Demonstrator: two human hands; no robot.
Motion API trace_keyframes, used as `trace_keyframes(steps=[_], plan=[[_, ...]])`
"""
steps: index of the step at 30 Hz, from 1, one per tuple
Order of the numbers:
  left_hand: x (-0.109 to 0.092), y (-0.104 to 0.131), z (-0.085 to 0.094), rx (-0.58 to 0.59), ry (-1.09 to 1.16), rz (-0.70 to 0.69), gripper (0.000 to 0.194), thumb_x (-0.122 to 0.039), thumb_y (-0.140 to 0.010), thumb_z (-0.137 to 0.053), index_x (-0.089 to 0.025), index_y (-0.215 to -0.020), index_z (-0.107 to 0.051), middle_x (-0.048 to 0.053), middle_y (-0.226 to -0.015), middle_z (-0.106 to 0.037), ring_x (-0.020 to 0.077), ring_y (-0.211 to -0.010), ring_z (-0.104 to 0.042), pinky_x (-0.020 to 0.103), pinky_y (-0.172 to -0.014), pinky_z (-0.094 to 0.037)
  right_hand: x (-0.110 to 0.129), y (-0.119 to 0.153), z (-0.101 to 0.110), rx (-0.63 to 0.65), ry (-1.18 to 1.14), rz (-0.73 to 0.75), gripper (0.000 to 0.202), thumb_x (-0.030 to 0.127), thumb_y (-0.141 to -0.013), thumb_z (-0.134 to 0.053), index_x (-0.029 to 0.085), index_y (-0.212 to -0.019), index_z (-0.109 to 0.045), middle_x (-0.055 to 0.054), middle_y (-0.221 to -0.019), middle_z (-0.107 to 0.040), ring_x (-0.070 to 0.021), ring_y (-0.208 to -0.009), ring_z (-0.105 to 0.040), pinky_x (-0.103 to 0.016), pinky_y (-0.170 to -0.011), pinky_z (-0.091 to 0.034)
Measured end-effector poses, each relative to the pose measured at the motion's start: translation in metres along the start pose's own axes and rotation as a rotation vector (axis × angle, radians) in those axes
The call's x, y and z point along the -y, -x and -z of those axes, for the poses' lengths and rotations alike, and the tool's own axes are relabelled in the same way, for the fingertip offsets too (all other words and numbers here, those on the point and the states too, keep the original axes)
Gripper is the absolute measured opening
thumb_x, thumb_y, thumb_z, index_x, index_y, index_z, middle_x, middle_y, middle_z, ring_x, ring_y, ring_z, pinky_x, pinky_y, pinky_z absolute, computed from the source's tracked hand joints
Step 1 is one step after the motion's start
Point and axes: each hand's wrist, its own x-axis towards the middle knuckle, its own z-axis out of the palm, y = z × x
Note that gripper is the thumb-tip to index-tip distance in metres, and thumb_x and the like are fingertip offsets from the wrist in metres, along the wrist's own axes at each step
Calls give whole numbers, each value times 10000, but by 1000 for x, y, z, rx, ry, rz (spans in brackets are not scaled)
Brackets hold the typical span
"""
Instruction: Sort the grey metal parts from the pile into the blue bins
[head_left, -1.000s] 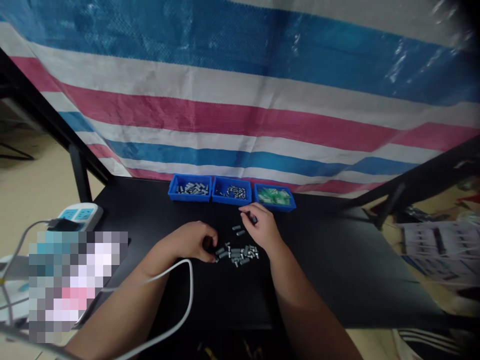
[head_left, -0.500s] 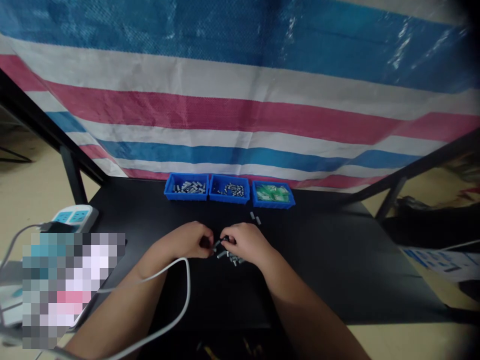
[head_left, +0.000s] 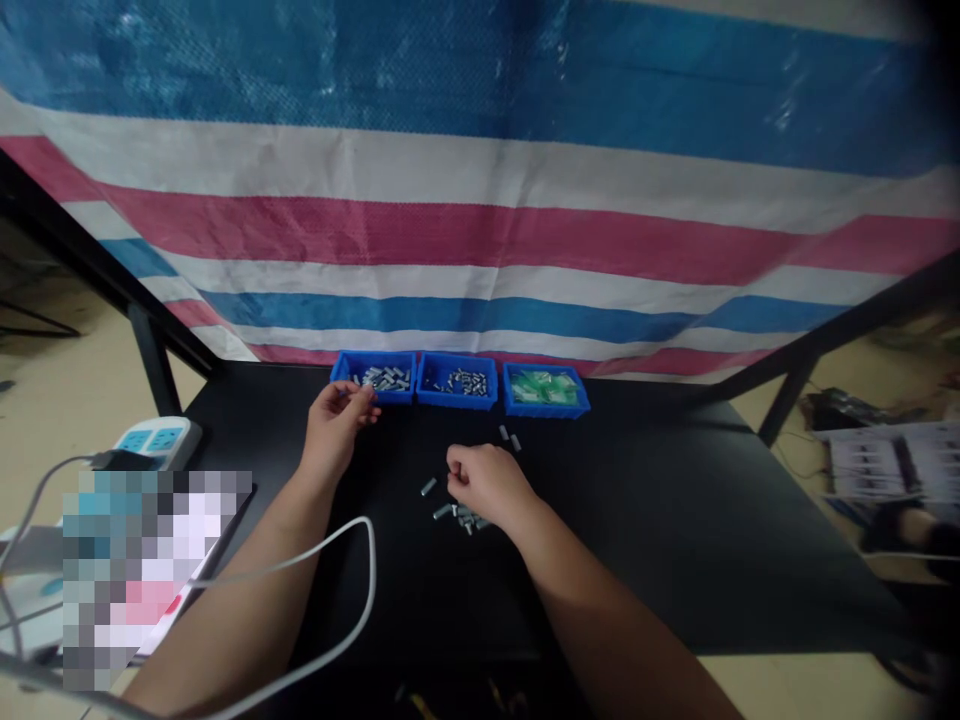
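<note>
Three blue trays line the back of the desk (head_left: 675,520), and the left hand (head_left: 336,425) is now at the front left corner of the left tray (head_left: 394,397); half a second ago it was down beside the other hand. Its fingers are bent, and whether they pinch anything cannot be told. The right hand (head_left: 487,480) is at much the same place, fingers curled in over the far edge of the metal pieces (head_left: 466,520); a dark bit showed in its fingers earlier, but now the grip is turned from view, so I cannot tell if it is loaded. One short cylinder (head_left: 428,487) lies bare to the left of the pieces, where the hands nearly met before. Two cylinders (head_left: 515,442) lie near the right tray (head_left: 546,409), as half a second ago; a second ago, a pair lay below the middle tray (head_left: 456,401).

The right hand and wrist cover part of the pieces, leaving their number uncertain. The left hand masks a corner of its tray. Green packets (head_left: 544,386) blur together, and a pixelated patch (head_left: 150,570) hides whatever is at left.
</note>
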Motion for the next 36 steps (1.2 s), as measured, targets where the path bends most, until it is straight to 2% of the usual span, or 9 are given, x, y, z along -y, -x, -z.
trace_keyframes(steps=[3,6,10,14,18,22,28,32,36], plan=[[0,-3,0,-71,46,-13,446,-355,-666,-894,-160,-1006,-681,64,-982,-746,143,-732,-737,170,-539,-520,-2,-1,-2,-29,-13,-6,83,159,-762,-633,229,-799,-656,18,-669,-650,-135,-617,-552,-259,-573,-265],[-7,1,-2,-24,43,17,475,-351,-702,-869,-160,-1100,-696,120,-1125,-741,151,-741,-747,135,-448,-440,-4,-1,-2,-58,-59,15,93,155,-765,-625,225,-790,-681,16,-653,-640,-136,-616,-553,-259,-588,-298],[-15,10,-5,60,63,-59,347,-330,-734,-837,-160,-1003,-698,98,-1029,-761,127,-643,-714,167,-474,-485,-9,-3,1,-180,-180,73,108,145,-801,-605,208,-744,-670,10,-680,-633,-124,-635,-560,-245,-610,-353],[-14,15,-5,138,23,-98,253,-313,-756,-818,-170,-915,-683,44,-865,-739,141,-648,-704,216,-551,-538,-18,-5,1,-343,-326,128,122,167,-863,-581,211,-885,-693,1,-760,-657,-123,-667,-586,-240,-657,-433],[-7,14,-2,225,-132,-164,192,-308,-796,-784,-178,-897,-685,-17,-678,-642,102,-559,-610,210,-554,-495,-26,-7,-2,-341,-392,135,223,204,-897,-595,226,-1071,-733,-22,-877,-704,-124,-692,-615,-250,-674,-485],[-5,19,-1,434,-375,-226,161,-311,-833,-737,-179,-918,-702,-5,-712,-634,107,-598,-589,219,-580,-467,-29,-8,0,-340,-373,142,237,218,-908,-603,235,-1088,-756,-20,-871,-715,-117,-639,-594,-268,-659,-502],[-9,34,-12,1015,-829,-223,252,-318,-786,-738,-212,-1014,-752,17,-776,-690,143,-652,-618,255,-622,-465,-25,-5,18,-789,-347,120,319,227,-946,-558,216,-1234,-694,-95,-1080,-698,-185,-827,-645,-352,-798,-574],[-7,37,-16,1075,-940,-251,258,-304,-748,-751,-223,-992,-767,17,-807,-695,150,-674,-630,262,-642,-455,-26,-5,21,-1008,-224,162,519,220,-949,-548,249,-1466,-523,-139,-1301,-594,-235,-954,-651,-414,-835,-591],[-5,36,-15,1081,-937,-251,292,-326,-722,-778,-231,-998,-759,8,-817,-690,156,-691,-633,261,-646,-442,-28,-14,14,-969,-140,154,637,237,-961,-544,277,-1572,-368,-145,-1396,-534,-285,-1144,-610,-475,-929,-575]])
